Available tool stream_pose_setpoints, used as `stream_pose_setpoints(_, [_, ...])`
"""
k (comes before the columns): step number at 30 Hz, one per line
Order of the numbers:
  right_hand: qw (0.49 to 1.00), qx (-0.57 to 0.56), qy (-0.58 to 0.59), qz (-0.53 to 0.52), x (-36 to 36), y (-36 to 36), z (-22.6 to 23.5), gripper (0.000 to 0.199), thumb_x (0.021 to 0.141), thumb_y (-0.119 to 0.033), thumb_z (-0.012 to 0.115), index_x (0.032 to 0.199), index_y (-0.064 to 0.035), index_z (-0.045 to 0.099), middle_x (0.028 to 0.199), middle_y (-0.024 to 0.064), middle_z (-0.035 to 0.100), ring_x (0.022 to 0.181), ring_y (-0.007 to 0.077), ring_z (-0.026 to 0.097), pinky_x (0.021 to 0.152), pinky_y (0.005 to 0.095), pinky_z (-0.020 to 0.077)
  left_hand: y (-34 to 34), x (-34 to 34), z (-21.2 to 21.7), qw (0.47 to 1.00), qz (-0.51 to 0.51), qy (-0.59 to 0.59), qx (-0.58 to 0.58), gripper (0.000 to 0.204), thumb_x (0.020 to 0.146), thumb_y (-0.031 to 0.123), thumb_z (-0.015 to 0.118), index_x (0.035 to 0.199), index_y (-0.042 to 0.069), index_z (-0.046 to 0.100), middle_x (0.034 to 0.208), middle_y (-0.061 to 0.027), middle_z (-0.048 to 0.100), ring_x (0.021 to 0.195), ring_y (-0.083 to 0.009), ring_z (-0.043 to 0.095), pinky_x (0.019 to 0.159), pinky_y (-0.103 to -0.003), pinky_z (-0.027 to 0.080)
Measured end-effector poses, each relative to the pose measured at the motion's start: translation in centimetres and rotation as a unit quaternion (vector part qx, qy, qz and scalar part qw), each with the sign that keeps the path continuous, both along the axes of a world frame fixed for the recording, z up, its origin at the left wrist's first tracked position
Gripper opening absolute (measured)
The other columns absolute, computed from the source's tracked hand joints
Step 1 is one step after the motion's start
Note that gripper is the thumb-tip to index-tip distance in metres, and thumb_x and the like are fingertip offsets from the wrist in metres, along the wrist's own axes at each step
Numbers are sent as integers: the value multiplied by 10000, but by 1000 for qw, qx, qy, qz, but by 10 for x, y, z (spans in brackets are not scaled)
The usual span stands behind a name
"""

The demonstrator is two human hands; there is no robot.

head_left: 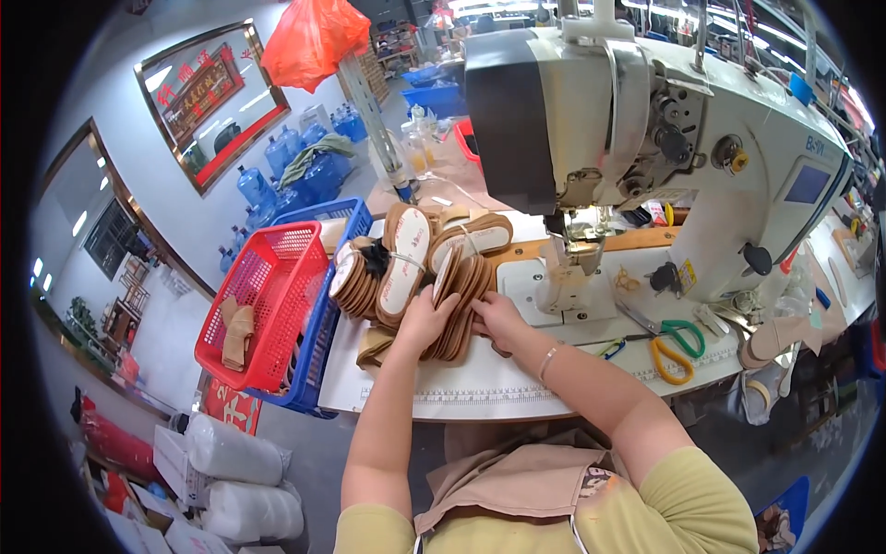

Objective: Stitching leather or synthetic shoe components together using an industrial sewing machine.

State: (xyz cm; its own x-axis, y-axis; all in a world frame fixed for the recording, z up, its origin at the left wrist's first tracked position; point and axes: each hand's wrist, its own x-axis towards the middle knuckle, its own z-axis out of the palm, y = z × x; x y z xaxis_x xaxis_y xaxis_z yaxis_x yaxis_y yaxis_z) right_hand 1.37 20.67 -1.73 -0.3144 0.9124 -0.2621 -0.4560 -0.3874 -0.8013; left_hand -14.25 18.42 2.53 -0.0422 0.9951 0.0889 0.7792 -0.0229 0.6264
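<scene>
- Now, both hands are on the stack of brown insoles [469, 294], which stands on edge between the two sets of fingers.
- Left hand [425, 325]: fingers drawn narrow, holding the near-left side of that stack.
- Right hand [503, 325]: fingers bent and touching the right-hand edges; whether they grip, I cannot tell.
- Just beyond the left fingers, a tied bundle with a white top [402, 270]; beyond the right fingers, a second tied bundle [477, 236].
- Well left of the left fingers, a red basket [279, 270] with tan pieces [238, 338] in it.
- Right of the right fingers, the sewing machine [771, 171] rises over the worktop [489, 373], and farther right of those fingers lie scissors [657, 327] with green and orange handles.
- Nearer the person than the fingers, a ruler strip [480, 396] runs along the edge.
</scene>
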Motion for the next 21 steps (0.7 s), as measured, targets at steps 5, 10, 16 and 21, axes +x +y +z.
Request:
stream_pose_setpoints(5, [919, 273, -283, 26, 67, -51, 18, 394, 865, -214, 621, 1173, 15, 533, 1037, 105, 646, 877, 196, 628, 755, 296, 510, 0, -8, -8, 988, -43, -148, 4, 457, 890, 319, 562, 1146, -56, 515, 1074, -226, 607, 999, -333, 574, 840, -365, 444])
stream_pose_setpoints(10, [750, 398, -528, 24, 182, -113, 33, 271, 789, -124, 656, 1043, -31, 647, 960, 134, 670, 897, 263, 631, 780, 336, 493, -2, -6, -9, 978, -20, -207, 13, 398, 923, 288, 522, 1118, -59, 534, 1037, -174, 634, 940, -249, 586, 839, -329, 438])
stream_pose_setpoints(16, [729, 379, -558, -118, 231, -146, 32, 302, 763, -129, 673, 1051, -47, 629, 957, 129, 643, 915, 297, 601, 810, 370, 480, 1, -14, -13, 961, -49, -270, -4, 400, 915, 260, 543, 1151, -62, 523, 1022, -122, 625, 899, -186, 576, 824, -299, 439])
stream_pose_setpoints(21, [607, 483, -621, -113, 218, -146, 19, 338, 736, -97, 678, 1070, -72, 629, 1046, 109, 619, 984, 290, 575, 857, 366, 462, -5, -8, -20, 964, -10, -241, 108, 485, 857, 184, 630, 1244, -58, 464, 994, -94, 599, 845, -165, 557, 797, -279, 442])
